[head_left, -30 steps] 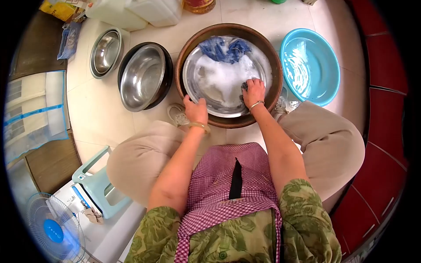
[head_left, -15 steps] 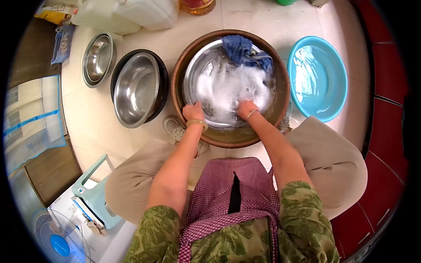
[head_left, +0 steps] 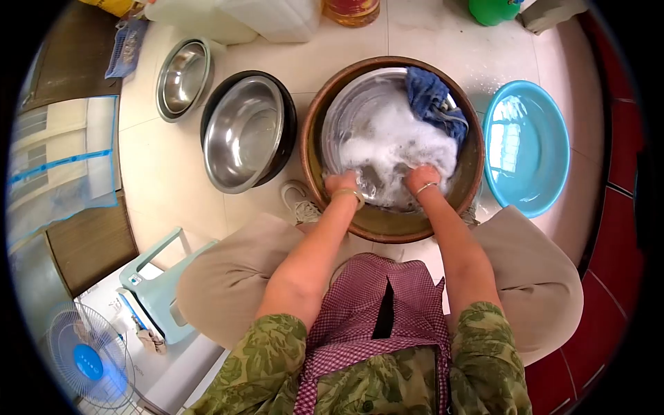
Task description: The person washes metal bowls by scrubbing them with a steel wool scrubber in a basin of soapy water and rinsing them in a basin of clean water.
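A round metal basin [head_left: 333, 121] full of white suds [head_left: 394, 135] stands inside a larger brown tub [head_left: 311, 114] that holds water. My left hand [head_left: 342, 183] is closed at the near left of the metal basin, its fingers seemingly round the rim and slightly blurred. My right hand [head_left: 422, 178] is bent down into the foam near the front right, fingers curled. Suds hide its fingertips and whatever they hold. A wet dark blue cloth [head_left: 432, 100] hangs over the far right rim of the metal basin, apart from both hands.
To the right stands a light blue basin [head_left: 527, 149] of water. Leftward are a steel bowl [head_left: 245, 135] inside a dark one and smaller nested bowls [head_left: 183, 77]. White jugs [head_left: 273, 17] line the back. A fan [head_left: 88, 361] and a pale green stool [head_left: 162, 277] are at lower left.
The view has shifted, so the tubs appear farther right and slightly lower. My left hand has moved inward from the basin's left rim, closer to my right hand. The cloth still hangs over the rim.
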A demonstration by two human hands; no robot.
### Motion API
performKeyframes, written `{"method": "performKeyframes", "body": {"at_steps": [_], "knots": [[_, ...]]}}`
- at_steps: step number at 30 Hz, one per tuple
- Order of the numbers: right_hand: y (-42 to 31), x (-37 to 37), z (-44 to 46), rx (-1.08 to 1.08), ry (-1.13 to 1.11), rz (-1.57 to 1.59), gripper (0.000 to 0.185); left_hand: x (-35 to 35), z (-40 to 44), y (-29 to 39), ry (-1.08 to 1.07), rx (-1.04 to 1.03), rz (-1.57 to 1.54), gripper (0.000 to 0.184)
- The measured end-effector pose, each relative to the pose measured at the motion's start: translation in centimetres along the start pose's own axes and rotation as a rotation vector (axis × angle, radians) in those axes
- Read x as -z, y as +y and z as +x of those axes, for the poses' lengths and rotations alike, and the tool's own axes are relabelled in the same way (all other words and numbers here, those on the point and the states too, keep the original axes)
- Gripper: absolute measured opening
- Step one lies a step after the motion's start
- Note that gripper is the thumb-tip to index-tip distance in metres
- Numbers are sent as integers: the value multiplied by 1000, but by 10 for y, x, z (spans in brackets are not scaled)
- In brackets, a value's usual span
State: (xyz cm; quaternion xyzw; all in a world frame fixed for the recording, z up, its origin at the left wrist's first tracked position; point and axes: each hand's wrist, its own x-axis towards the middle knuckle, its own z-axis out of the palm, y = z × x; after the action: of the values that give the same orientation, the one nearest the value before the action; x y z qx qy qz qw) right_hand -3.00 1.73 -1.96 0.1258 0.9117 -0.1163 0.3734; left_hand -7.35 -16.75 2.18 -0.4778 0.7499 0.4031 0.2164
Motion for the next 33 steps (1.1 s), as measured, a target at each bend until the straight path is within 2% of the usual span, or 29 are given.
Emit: {"method": "performKeyframes", "body": {"at_steps": [2,4,5,7,8,9,11,14,16,18,21,24,25,28,29,31,33], "knots": [[14,-21,11,-93,219,-9,27,25,-1,30,-77,-174,171,43],[1,10,-2,-73,207,50,25,41,8,51,55,-502,474,31],[-4,22,-9,-70,199,80,24,48,-1,58,107,-591,378,32],[-11,2,-10,-7,349,191,25,60,-27,73,206,-763,185,37],[-16,-8,-8,30,433,246,26,60,-32,63,205,-759,166,41],[-20,-13,-10,61,424,274,32,58,-36,40,207,-756,145,45],[-27,-17,-18,61,421,379,34,38,-11,-25,114,-587,116,48],[-30,-19,-28,79,417,482,35,41,-23,-34,-12,-414,63,37],[-28,-22,-30,119,427,525,33,65,-39,-3,223,-847,310,32],[-22,-19,-27,92,379,552,34,89,-55,47,197,-976,377,29],[-16,-7,-29,25,363,620,36,110,-94,102,173,-851,560,26],[-13,-10,-30,-33,398,619,44,102,-98,55,216,-902,291,37],[-13,-13,-31,-57,399,596,44,100,-117,41,192,-802,265,41],[-8,-14,-50,-54,461,548,40,88,-114,5,149,-787,171,38],[-5,-14,-53,-84,484,573,39,85,-107,6,206,-902,208,32],[1,-15,-55,-140,526,622,36,97,-106,40,123,-1125,178,30],[12,-12,-60,-158,542,581,34,106,-108,85,180,-1085,440,26]]}}
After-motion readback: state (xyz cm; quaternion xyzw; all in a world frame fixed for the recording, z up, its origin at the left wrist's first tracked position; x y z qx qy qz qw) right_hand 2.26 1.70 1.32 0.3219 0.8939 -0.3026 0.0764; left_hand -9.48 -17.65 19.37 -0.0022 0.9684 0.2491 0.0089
